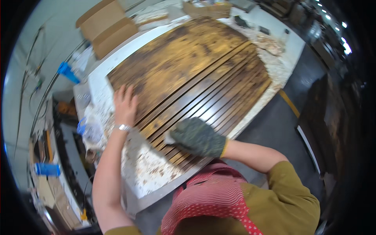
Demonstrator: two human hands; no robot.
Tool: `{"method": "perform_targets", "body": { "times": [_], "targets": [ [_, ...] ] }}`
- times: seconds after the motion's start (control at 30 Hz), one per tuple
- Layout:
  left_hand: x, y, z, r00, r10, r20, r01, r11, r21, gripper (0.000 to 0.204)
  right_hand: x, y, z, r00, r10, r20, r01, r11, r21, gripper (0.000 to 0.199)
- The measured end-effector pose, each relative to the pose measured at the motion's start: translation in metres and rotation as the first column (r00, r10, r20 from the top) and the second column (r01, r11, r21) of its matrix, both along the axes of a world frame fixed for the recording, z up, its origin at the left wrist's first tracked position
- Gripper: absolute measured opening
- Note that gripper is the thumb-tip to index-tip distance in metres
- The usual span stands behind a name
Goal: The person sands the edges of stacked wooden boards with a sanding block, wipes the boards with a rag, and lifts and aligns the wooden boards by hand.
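Left hand (126, 105) spread on board (176, 64), toward surface's left edge; right hand (197, 138) curled round pale wad (169, 139), on slats (225, 105)

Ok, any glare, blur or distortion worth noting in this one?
Head view: white glare washes over the middle of the narrow wooden strips; head view: the gloved right hand looks soft; head view: the large wooden panel's far edge bows; head view: upper-right lights blow out, corners black.

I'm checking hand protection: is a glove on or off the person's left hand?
Off: the left hand is bare, its skin plainly visible at the brown board's edge. Only the right hand wears a dark green glove.
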State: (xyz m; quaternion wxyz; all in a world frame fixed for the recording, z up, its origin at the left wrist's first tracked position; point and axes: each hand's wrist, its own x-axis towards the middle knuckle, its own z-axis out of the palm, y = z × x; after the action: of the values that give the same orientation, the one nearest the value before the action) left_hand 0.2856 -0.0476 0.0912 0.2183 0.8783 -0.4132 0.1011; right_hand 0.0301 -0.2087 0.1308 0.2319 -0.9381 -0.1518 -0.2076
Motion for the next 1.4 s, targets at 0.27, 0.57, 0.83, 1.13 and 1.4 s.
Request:
{"method": "perform_targets", "body": {
  "times": [0.27,0.57,0.83,1.13,1.4],
  "targets": [
    [-0.001,0.005,0.013,1.0,0.012,0.007,-0.014,0.985,0.173,0.047,-0.023,-0.144,-0.024,0.999,-0.04,-0.035,0.035,0.991,-0.129,0.027],
    [-0.005,0.006,0.021,0.998,0.054,-0.016,-0.047,0.962,0.267,0.051,-0.083,-0.346,-0.004,0.879,-0.468,-0.09,0.416,0.846,-0.332,0.042],
    [-0.01,0.003,0.027,0.997,0.066,-0.038,-0.053,0.958,0.281,0.052,-0.098,-0.406,-0.021,0.482,-0.875,0.047,0.861,0.463,-0.213,0.042],
    [-0.009,0.004,0.029,0.999,0.045,-0.031,-0.034,0.955,0.296,0.052,-0.08,-0.345,-0.016,0.646,-0.759,-0.083,0.739,0.649,-0.178,0.042],
    [-0.01,0.001,0.029,0.997,0.074,-0.022,-0.064,0.95,0.305,0.05,-0.068,-0.317,-0.028,0.598,-0.801,-0.03,0.792,0.596,-0.134,0.043]
  ]
}}
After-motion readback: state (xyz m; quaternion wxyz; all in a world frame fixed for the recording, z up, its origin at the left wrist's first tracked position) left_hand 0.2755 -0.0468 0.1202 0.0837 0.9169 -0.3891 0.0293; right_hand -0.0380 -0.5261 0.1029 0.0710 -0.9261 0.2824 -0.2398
